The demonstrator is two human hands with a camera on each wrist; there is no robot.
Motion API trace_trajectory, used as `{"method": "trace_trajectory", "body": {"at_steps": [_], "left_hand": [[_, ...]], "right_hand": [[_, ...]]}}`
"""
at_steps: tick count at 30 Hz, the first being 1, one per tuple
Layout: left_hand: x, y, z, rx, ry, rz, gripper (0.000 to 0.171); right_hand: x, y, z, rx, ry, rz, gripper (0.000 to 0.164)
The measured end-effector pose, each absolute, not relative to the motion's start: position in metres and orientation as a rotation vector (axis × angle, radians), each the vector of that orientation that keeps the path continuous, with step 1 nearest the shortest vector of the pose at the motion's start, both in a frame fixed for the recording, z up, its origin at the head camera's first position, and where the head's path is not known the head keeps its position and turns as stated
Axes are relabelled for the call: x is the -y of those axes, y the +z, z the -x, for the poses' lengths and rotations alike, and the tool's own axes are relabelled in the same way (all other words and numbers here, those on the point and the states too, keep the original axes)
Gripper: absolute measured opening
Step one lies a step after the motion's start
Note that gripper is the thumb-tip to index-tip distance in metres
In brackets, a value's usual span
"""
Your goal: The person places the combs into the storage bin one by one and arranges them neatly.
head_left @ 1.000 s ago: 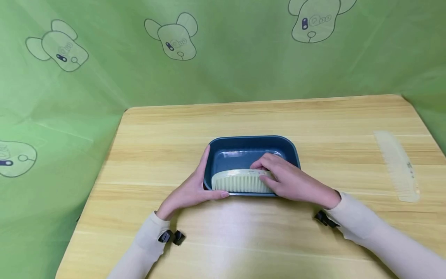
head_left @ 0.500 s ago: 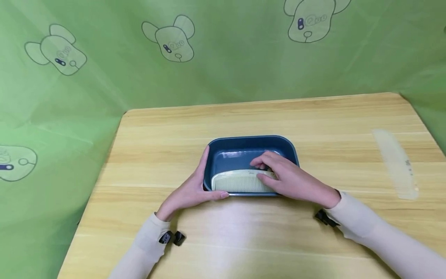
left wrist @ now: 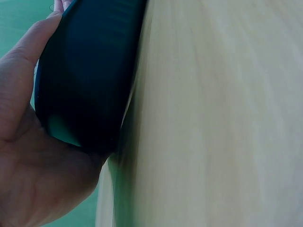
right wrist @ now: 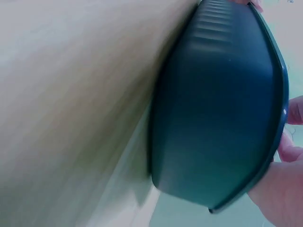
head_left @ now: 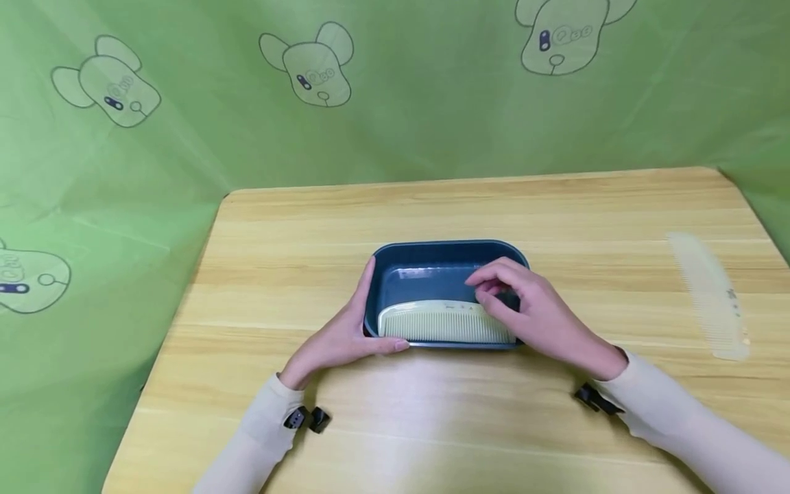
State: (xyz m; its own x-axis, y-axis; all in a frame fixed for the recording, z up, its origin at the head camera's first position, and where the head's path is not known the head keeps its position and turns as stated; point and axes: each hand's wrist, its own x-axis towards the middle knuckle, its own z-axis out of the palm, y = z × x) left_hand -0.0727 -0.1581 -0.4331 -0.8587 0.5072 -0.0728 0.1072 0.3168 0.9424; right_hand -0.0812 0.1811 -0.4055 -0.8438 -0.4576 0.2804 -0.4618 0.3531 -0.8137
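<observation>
A dark blue rectangular box [head_left: 416, 283] stands on the wooden table. My left hand [head_left: 338, 337] holds its near left corner, thumb along the front rim and fingers along the left wall. Inside, a pale green comb [head_left: 441, 324] leans along the front wall, teeth toward me. Over the right end of the box is my right hand [head_left: 540, 312], fingers loosely bent with nothing between them, apart from the comb. The left wrist view shows my palm [left wrist: 42, 179] against the box wall [left wrist: 90, 75]. In the right wrist view the box side [right wrist: 213, 109] hides most of my fingers.
A second pale comb [head_left: 710, 295] lies flat on the table [head_left: 296, 226] at the far right. Green cloth [head_left: 432, 137] with printed animal heads hangs behind and at both sides of the table.
My right hand has let go of the comb's right end and drawn back up and to the right. The comb stays in the box. My left hand keeps its place.
</observation>
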Motion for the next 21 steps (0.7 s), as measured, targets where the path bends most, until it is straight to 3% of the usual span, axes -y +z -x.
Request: {"method": "trace_trajectory", "body": {"at_steps": [11, 21], "left_hand": [[0.157, -0.429, 0.072, -2.227, 1.537, -0.522, 0.143], [0.152, -0.400, 0.065, -2.174, 1.593, -0.532, 0.139]], "right_hand": [[-0.212, -0.400, 0.066, 2.613, 1.460, -0.701, 0.036], [-0.243, -0.404, 0.063, 2.556, 1.398, -0.601, 0.033]]}}
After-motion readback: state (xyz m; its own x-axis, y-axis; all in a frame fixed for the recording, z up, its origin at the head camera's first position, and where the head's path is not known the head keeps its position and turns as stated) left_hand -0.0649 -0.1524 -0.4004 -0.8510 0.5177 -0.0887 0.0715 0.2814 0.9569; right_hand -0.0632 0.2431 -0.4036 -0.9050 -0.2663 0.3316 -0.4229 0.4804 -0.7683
